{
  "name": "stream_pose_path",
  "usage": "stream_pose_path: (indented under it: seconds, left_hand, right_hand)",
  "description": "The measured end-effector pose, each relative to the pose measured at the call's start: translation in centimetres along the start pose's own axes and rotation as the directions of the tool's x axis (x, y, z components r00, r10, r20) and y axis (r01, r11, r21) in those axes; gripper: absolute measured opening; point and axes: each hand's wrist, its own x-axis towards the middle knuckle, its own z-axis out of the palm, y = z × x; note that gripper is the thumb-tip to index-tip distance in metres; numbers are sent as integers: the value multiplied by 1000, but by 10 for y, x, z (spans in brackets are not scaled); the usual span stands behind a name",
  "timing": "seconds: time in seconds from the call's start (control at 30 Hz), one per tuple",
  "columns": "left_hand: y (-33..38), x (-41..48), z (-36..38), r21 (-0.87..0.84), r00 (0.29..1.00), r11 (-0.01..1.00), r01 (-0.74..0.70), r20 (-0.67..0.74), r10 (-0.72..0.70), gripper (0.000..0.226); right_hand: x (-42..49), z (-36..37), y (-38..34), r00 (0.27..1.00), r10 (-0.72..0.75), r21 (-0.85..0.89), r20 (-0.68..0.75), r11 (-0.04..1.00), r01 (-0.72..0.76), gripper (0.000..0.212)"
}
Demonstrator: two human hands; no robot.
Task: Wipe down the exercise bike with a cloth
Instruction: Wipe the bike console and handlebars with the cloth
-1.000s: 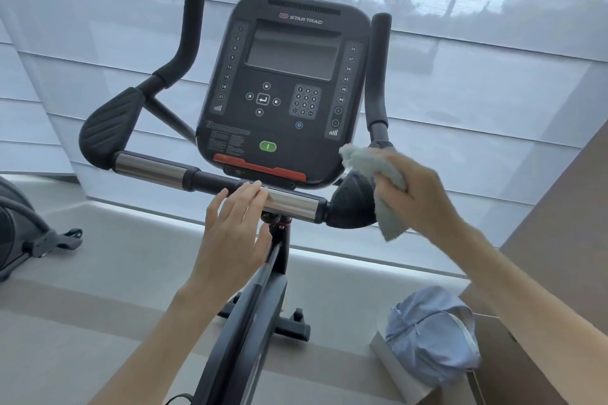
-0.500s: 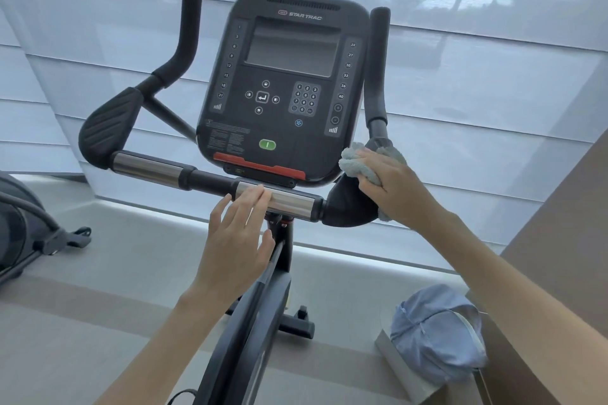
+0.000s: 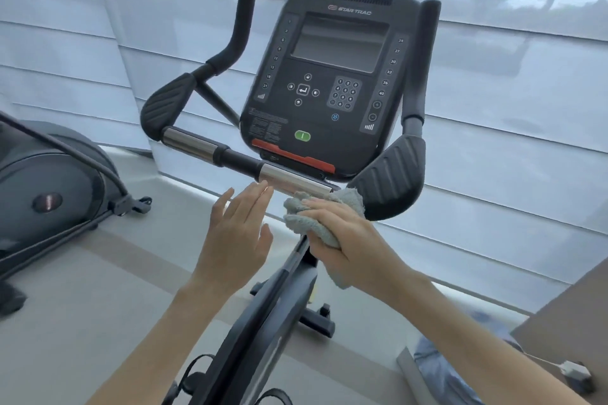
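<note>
Grey towelling cloth [image 3: 297, 219] sat bunched in my right hand [image 3: 345, 233], fingers curled round it, pressed against the right end of the chrome bar [image 3: 289, 179] where it meets the ribbed black pad [image 3: 394, 174]. Half a second earlier that cloth had been higher, on the top of the same pad below the upright grip; it had since dropped to the bar, so I judged the pad done and the crossbar next.

My left hand [image 3: 237, 227] had come off the chrome section it had been resting on. It was open, fingers straight, tips at the bar's lower edge; I could not tell whether they touched. That cleared the metal for a sweep leftward.

On the exercise bike [image 3: 263, 332], the console [image 3: 329, 76] above, the left pad and both upright grips showed no sign either way of having been wiped.

Further out, another machine [image 3: 49, 174] stood on the floor to the left, and a pale blue bundle of fabric [image 3: 431, 365] lay low at the right.
</note>
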Motion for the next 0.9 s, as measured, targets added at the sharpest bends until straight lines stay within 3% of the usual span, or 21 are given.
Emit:
stream_pose_path:
  seconds: [0.13,0.23,0.47,0.67,0.9]
  left_hand:
    - [0,-37,-27,119,985,979,167,24,-171,52]
    - [6,-71,-51,205,953,935,291,24,-302,52]
    - [45,-175,-111,331,795,744,581,-33,-606,49]
    - [82,-249,-159,385,677,601,700,-90,-731,46]
    - [109,-326,-200,394,588,492,776,-171,-791,44]
  right_hand:
    - [3,12,1,1000,7,223,10,975,-9,25]
    - [3,28,-3,994,-87,310,64,949,63,26]
    - [-10,80,-44,934,-325,517,150,831,206,28]
    - [-37,116,-109,872,-456,678,175,699,229,27]
    - [-76,152,-175,838,-506,725,204,654,218,21]
